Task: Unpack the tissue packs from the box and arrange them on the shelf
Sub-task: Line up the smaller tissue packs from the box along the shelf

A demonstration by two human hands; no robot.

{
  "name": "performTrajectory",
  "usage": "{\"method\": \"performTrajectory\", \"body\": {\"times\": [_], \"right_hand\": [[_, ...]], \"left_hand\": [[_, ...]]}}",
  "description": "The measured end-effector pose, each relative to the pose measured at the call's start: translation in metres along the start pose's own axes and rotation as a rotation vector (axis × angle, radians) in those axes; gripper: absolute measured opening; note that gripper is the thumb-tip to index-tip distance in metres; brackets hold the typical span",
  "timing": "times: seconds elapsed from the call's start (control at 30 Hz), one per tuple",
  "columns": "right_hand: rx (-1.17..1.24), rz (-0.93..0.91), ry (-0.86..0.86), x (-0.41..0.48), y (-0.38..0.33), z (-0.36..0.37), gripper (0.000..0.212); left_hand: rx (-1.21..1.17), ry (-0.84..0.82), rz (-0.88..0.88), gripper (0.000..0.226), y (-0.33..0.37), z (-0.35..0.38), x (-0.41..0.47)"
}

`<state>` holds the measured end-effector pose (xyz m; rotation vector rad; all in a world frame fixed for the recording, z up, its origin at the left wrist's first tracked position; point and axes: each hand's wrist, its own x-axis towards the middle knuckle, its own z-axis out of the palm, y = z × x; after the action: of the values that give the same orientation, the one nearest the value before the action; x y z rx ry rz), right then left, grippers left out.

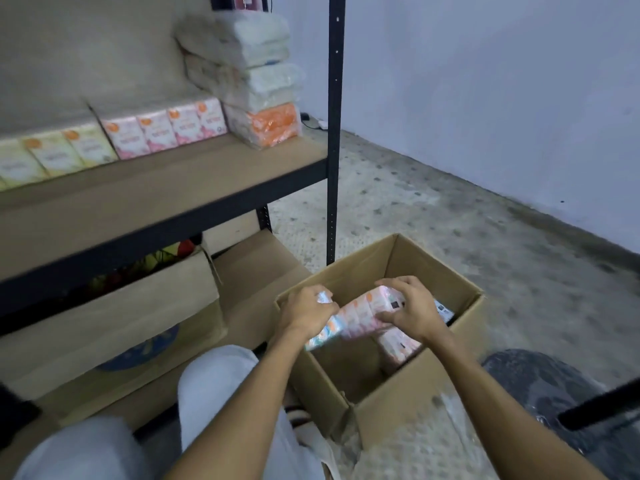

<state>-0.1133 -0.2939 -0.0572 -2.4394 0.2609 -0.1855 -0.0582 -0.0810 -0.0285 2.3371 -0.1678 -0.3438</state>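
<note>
The printing on the packs is too blurred to read. You crouch on a speckled concrete floor (433,216) by a pale wall. Your left hand (306,311) and right hand (410,308) clamp the ends of a pink tissue pack (360,313) over the open cardboard box (391,382). Pink and yellow packs (114,140) line the shelf (156,188).
</note>
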Motion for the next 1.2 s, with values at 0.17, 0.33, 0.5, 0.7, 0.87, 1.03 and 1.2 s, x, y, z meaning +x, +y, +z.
{"method": "performTrajectory", "body": {"times": [0.17,0.33,0.5,0.7,0.87,1.03,1.2], "right_hand": [[0.029,-0.096,0.138,-0.018,-0.036,-0.023,0.056],[0.034,-0.210,0.272,-0.032,-0.074,-0.054,0.054],[0.048,-0.267,0.416,-0.041,-0.115,-0.085,0.050],[0.098,-0.360,0.550,-0.047,-0.161,-0.112,0.049],[0.171,-0.429,0.625,-0.044,-0.194,-0.132,0.050],[0.288,-0.491,0.652,-0.034,-0.232,-0.138,0.048],[0.375,-0.544,0.606,-0.011,-0.270,-0.117,0.049]], "left_hand": [[-0.042,0.123,0.058,0.025,0.007,-0.038,-0.021],[-0.070,0.261,0.135,0.037,0.014,-0.079,-0.047],[-0.162,0.389,0.218,0.031,0.025,-0.120,-0.075],[-0.247,0.557,0.314,0.027,0.044,-0.170,-0.106],[-0.332,0.640,0.463,0.024,0.050,-0.215,-0.128],[-0.360,0.756,0.575,0.024,0.042,-0.259,-0.144],[-0.276,0.853,0.573,0.026,0.020,-0.291,-0.143]]}}
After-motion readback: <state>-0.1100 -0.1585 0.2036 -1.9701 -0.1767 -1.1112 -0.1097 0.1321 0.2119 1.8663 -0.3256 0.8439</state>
